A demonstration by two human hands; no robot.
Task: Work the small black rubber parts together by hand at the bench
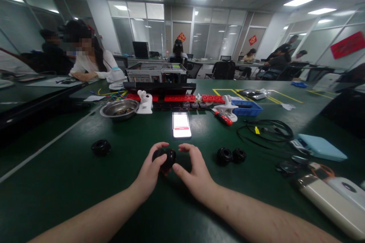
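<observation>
My left hand [151,171] is closed round a black ring-shaped part [167,158] just above the green table [71,182], thumb and fingers wrapped on its left side. My right hand [194,171] is beside it, thumb touching the part's lower right edge, fingers curled over the top without clearly gripping. Two more black rings [231,155] lie side by side to the right, and a single one [101,147] lies to the left. A lit phone [181,125] rests flat just beyond my hands.
A steel bowl [119,109], white clamps [145,102], a red-handled screwdriver [224,118], a blue tray [246,108] and a computer case [159,73] stand further back. Black cables [266,129], a light-blue box [321,147] and power banks [330,201] lie right. Seated people work at the far left and back.
</observation>
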